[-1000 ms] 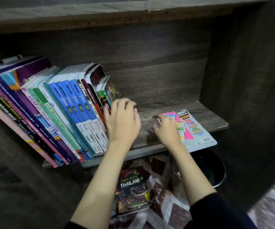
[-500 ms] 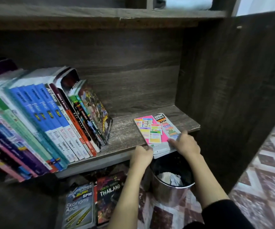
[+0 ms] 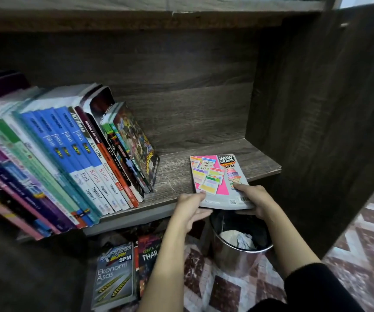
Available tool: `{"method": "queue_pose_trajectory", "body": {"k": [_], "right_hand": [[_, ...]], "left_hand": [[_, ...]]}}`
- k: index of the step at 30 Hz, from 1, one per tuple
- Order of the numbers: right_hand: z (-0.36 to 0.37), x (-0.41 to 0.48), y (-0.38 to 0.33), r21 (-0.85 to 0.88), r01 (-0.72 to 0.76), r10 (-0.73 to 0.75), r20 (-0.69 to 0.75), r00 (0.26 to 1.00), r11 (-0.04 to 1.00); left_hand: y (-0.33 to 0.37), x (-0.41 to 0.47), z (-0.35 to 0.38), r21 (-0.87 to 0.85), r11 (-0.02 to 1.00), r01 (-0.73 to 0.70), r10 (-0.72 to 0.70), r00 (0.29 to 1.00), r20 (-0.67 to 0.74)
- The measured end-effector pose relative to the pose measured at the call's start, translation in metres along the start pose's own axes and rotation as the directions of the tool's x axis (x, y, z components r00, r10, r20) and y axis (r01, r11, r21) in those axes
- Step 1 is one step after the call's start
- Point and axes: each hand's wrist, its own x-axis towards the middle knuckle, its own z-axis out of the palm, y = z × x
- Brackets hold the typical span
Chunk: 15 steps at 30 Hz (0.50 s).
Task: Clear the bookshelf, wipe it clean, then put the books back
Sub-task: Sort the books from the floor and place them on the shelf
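A row of books [image 3: 64, 158] is leaning leftward on the left half of the shelf [image 3: 177, 176]. The left hand [image 3: 190, 204] is gripping the near left corner of the pink-covered book [image 3: 219, 176], which is lying flat and overhanging the shelf's front edge. The right hand [image 3: 254, 199] is clasping its near right corner above a metal bin [image 3: 233, 255].

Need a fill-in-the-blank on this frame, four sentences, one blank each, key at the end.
1. Both hands, left and right, grip the pink-and-grey WOW Grafik SPM book lying ____ on the dark wooden shelf.
2. The row of blue-spined Fokus books leans toward the ____.
3. The round metal bin under the shelf holds crumpled ____.
4. The grey Ekonomi Asas book lies on the ____.

Missing words: flat; left; paper; floor
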Motion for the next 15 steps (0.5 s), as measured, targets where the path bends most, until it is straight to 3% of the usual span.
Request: {"method": "queue_pose_trajectory", "body": {"k": [5, 9, 15], "right_hand": [[-0.008, -0.002, -0.002, 0.232, -0.142, 0.085, 0.240, 0.967, 0.962], [-0.007, -0.012, -0.007, 0.332, -0.155, 0.003, 0.416, 0.909, 0.930], [0.007, -0.030, -0.025, 0.475, -0.002, -0.219, 0.408, 0.886, 0.880]], "left_hand": [[-0.001, 0.004, -0.005, -0.089, 0.996, -0.029, 0.027, 0.999, -0.022], [0.005, 0.003, -0.012, -0.134, 0.990, -0.035, 0.029, 0.998, -0.050], [0.020, -0.005, -0.024, -0.177, 0.972, -0.153, 0.146, 0.988, -0.051]]}}
